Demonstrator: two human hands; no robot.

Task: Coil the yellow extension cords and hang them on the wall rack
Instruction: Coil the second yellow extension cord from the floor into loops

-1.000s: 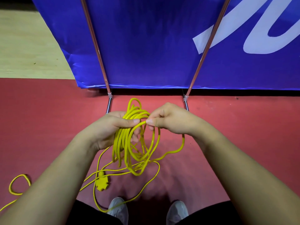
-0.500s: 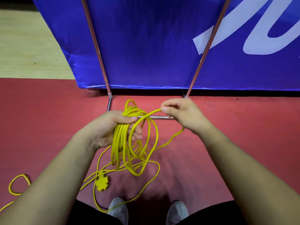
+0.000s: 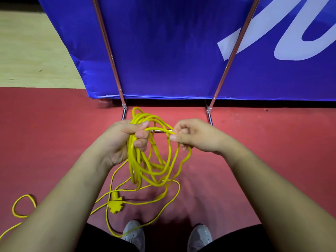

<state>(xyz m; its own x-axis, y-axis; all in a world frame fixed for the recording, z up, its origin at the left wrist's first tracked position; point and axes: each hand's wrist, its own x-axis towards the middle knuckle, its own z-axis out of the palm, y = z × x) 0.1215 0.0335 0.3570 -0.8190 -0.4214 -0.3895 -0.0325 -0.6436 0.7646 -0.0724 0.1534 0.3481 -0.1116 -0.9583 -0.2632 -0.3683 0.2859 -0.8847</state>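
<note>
Pinching 1 strand of the yellow cord (image 3: 169, 140), the right hand (image 3: 192, 137) sits just beside the left hand (image 3: 125, 140), which is closed around the hanging coil (image 3: 145, 160). That strand arches sideways toward the left hand; loose cord (image 3: 163, 210) trails on the red floor (image 3: 54, 133).

The yellow cord (image 3: 151, 160) runs off the near left edge, its far end unseen. The left hand (image 3: 120, 142) hides the gathered loops' tops. The blue banner (image 3: 172, 51) is cut off along the top and right edges, its white lettering unreadable. Both shoes (image 3: 134, 235) are cropped at the near edge.
</note>
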